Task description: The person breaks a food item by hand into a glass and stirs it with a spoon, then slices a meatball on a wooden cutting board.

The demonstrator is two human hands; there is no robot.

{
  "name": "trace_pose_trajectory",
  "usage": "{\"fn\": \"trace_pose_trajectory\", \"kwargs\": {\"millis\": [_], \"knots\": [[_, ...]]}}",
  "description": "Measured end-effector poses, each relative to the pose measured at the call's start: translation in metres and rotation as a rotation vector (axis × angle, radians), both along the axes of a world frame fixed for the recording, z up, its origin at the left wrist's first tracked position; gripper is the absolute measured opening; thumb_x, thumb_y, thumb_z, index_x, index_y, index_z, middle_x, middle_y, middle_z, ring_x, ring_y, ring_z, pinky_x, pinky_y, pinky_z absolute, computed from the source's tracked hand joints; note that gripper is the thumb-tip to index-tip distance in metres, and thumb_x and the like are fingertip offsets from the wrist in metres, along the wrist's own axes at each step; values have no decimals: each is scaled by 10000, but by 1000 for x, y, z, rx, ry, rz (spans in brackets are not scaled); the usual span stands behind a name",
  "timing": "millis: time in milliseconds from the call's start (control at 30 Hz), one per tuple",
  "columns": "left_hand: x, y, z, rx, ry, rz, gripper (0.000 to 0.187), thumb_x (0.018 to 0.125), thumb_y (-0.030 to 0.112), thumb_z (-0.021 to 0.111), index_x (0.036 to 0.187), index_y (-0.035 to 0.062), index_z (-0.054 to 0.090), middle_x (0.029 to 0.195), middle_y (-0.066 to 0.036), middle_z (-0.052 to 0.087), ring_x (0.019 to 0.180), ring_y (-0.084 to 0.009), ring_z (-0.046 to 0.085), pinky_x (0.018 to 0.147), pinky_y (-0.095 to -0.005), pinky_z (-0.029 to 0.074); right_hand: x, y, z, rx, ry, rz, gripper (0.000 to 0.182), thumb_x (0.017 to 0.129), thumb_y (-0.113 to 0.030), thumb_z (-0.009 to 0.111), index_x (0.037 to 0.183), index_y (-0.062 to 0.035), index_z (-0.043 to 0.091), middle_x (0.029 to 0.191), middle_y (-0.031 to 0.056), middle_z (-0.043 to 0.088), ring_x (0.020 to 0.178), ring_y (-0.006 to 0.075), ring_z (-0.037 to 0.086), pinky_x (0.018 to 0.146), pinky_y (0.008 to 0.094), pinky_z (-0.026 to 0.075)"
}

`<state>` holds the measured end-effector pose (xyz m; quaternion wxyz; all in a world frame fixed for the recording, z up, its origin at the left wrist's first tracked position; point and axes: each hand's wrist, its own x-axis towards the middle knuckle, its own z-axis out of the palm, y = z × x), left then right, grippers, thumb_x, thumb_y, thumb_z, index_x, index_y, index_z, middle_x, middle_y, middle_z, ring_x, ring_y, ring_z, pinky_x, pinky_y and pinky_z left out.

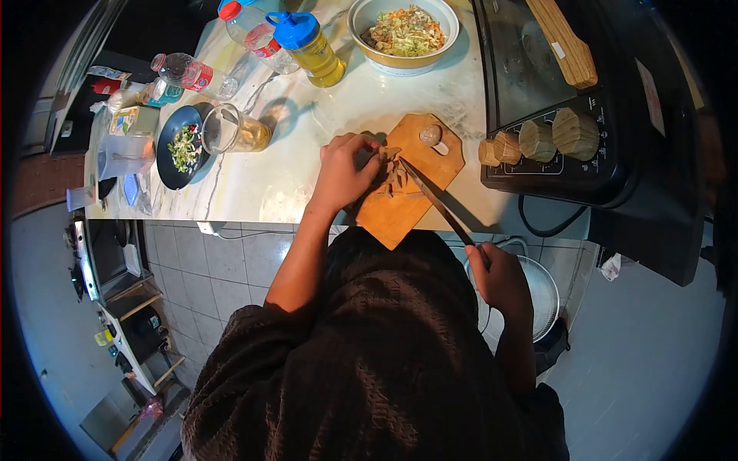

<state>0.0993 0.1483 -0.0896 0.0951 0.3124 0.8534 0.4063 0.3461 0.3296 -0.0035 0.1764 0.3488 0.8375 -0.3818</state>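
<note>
A wooden cutting board (392,219) lies at the counter's front edge. My right hand (501,280) is closed round the handle of a kitchen knife (440,201), whose blade slants over the board with its tip among brown sliced food pieces (395,178). At the board's left side, my left hand (346,173) has its fingers curled down on the brown food; the part under the fingers is hidden. A small round brownish piece (430,135) rests near the board's handle hole.
Behind the board stands a bowl of shredded vegetables (403,34). On the left are a dark plate of chopped greens (184,150), a glass jug (242,132), a blue-lidded bottle of yellow liquid (315,58) and plastic bottles (184,73). A black oven (538,165) borders the right.
</note>
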Motion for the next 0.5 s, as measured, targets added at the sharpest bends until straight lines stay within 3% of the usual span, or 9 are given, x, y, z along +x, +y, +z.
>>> {"fn": "trace_pose_trajectory", "kwargs": {"millis": [100, 167, 267, 500], "knots": [[-1, 1, 1, -80, -45, -13, 206, 853, 252, 729, 965, 85, 690, 969, -98, 682, 1001, -304, 605, 924, -418, 366, 1, -1, 0, -27, 21, -30, 403, 997, -323, 574, 786, 21, 574, 612, 193, 542, 537, 265, 520, 557, 396, 405], [1, 3, 3, -92, 84, -31, 213, 830, 210, 771, 940, 40, 705, 904, -112, 700, 883, -277, 647, 817, -379, 472, 0, -1, 1, -2, 28, -71, 403, 998, -330, 575, 800, 21, 578, 624, 194, 549, 548, 269, 528, 563, 395, 406], [2, 3, 0, -89, -29, -8, 189, 850, 254, 744, 938, 94, 697, 886, -87, 704, 927, -297, 635, 885, -414, 382, -2, 1, 3, 3, 37, -82, 399, 1000, -336, 571, 819, 19, 588, 630, 194, 553, 552, 274, 533, 565, 396, 408], [1, 4, -2, -10, -56, -17, 159, 842, 204, 746, 906, 68, 693, 770, -106, 699, 751, -290, 671, 782, -397, 462, -2, 0, -2, 1, 40, -89, 391, 1003, -339, 564, 841, 15, 597, 631, 186, 556, 550, 255, 534, 561, 390, 407]]}}
